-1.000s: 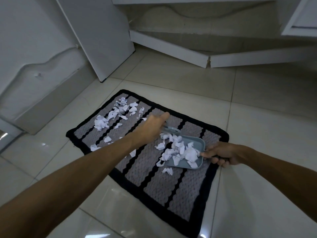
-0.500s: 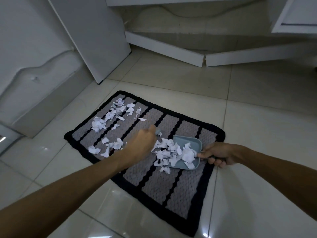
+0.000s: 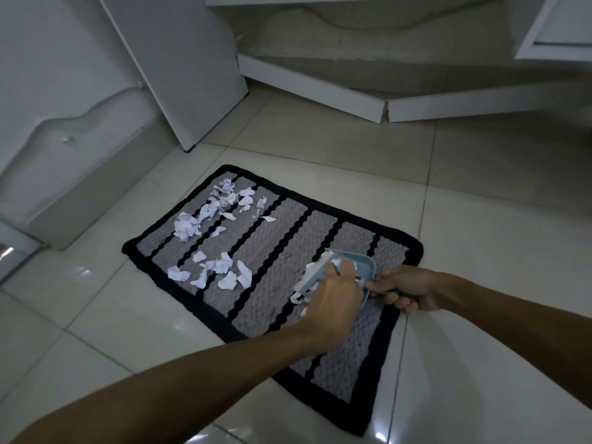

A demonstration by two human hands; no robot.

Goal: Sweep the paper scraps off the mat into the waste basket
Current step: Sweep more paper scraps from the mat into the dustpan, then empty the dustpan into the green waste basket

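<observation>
The right hand (image 3: 407, 288) is wrapped tight around the handle of a small blue pan (image 3: 360, 267), which sits flat on the mat (image 3: 288, 251) so paper can slide in. The left hand (image 3: 333, 299) is closed around a little brush (image 3: 315, 270), just beside the right hand, and its bristles are pushing white scraps (image 3: 296, 298) into the pan's open side. The left hand hides most of the pan, so I cannot tell how much paper is inside. A few bits lie just under the left hand at the pan's lip. More scraps (image 3: 217, 274) lie farther out past the left hand, and another bunch (image 3: 217, 209) sits even farther away, near the mat's far corner. The pan probably stays low and still so nothing slips under it. I think the job is only part done, since lots of paper is left on the mat. No basket shows anywhere on the floor (image 3: 480, 219).
</observation>
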